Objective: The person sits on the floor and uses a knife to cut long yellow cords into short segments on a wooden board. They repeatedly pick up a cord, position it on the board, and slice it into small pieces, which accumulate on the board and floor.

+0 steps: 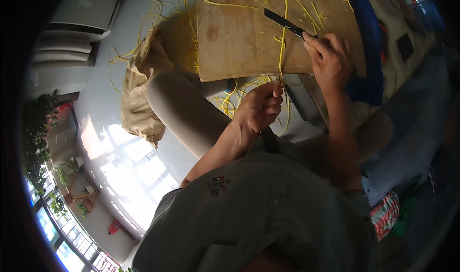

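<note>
Between the thumb and fingers of my left hand, just off the near edge of a wooden board, is the end of a yellow strand. The strand runs away from me across the board, roughly straight. My right hand is closed around the handle of a dark knife, above the board's right part. The blade points up and left and crosses the strand; whether it touches the strand cannot be told. Short yellow cut pieces lie scattered over the board.
A burlap sack with a tangle of yellow strands stands left of the board. More strands lie on the floor below the board's near edge, by my legs. Blue cloth lies along the right side, with a dark phone-like object beyond.
</note>
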The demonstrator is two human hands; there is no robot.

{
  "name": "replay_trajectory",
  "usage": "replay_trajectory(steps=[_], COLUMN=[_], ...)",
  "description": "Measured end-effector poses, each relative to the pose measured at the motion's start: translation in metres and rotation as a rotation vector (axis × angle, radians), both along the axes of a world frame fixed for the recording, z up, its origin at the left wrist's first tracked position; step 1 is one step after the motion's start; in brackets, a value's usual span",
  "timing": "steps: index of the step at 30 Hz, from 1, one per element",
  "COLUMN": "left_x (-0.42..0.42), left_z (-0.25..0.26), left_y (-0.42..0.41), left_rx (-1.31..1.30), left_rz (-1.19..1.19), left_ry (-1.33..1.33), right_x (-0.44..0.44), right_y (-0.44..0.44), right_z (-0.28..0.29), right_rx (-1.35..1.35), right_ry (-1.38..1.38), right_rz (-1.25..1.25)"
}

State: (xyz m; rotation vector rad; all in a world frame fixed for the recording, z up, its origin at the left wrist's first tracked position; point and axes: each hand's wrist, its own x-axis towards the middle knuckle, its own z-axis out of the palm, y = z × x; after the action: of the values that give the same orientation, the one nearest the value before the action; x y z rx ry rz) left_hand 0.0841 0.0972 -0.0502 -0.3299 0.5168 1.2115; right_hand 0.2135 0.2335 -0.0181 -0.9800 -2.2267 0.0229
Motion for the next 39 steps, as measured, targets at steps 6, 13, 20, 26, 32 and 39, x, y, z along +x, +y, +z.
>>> replay_trajectory(steps=[6, 13, 20, 26, 32, 39], left_x=[-0.004, -0.004, -0.001, -0.002, -0.001, 0.004], left_z=[-0.006, -0.001, 0.000, -0.001, -0.006, -0.003], left_y=[0.004, 0.003, 0.005, 0.005, 0.004, 0.003], left_rx=[0.071, 0.048, 0.041, 0.045, 0.074, 0.046], left_rz=[0.018, 0.006, 0.026, 0.024, 0.035, 0.066], left_ry=[-0.008, 0.031, 0.025, 0.002, -0.015, 0.033], right_x=[0.013, 0.009, 0.008, 0.006, 0.005, -0.001], right_y=[-0.025, -0.045, -0.050, -0.051, -0.053, -0.056], right_z=[0.005, -0.008, -0.009, -0.012, -0.013, -0.015], right_rx=[-0.066, 0.048, 0.007, -0.023, -0.041, -0.003], right_ry=[-0.023, -0.076, -0.058, -0.029, -0.014, -0.004], right_rz=[0.141, 0.197, 0.190, 0.173, 0.155, 0.089])
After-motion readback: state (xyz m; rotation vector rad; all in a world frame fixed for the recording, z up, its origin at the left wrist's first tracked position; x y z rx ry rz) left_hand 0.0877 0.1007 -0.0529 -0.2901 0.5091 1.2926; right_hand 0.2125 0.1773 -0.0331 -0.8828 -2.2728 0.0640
